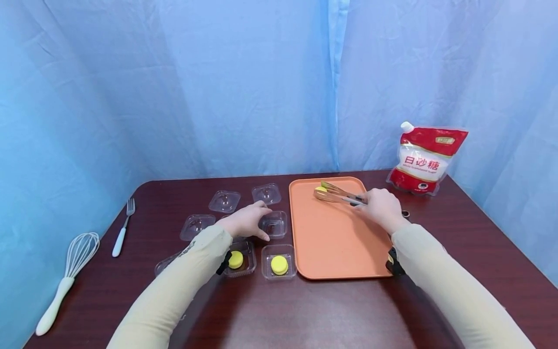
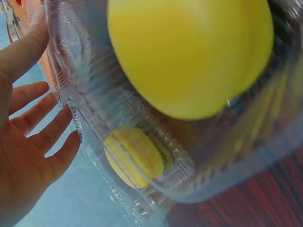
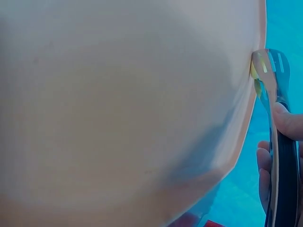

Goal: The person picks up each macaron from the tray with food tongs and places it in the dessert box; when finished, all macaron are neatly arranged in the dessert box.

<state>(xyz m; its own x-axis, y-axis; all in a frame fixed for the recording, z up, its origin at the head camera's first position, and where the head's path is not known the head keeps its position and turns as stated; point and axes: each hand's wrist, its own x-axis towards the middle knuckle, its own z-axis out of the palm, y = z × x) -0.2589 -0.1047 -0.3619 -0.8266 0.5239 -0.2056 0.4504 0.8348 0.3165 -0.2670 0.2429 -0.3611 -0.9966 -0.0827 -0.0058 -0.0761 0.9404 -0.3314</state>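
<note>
In the head view, my right hand (image 1: 382, 208) grips food tongs (image 1: 342, 196) by their dark handles. The tong tips lie at either side of a yellow macaron (image 1: 320, 189) near the far edge of the orange tray (image 1: 335, 242). The right wrist view shows the thumb on one handle and fingers curled round the other side. My left hand (image 1: 247, 220) reaches over the clear boxes, thumb and fingers spread at the rim of a clear plastic box (image 1: 274, 225). Nearer me, two clear boxes hold yellow macarons (image 1: 279, 265) (image 1: 236, 260).
Clear lids (image 1: 224, 201) (image 1: 266, 194) (image 1: 197, 227) lie at the back and left of the boxes. A fork (image 1: 124, 230) and a whisk (image 1: 69, 276) lie at the far left. A red and white sugar pouch (image 1: 423, 160) stands at the back right, before the blue curtain.
</note>
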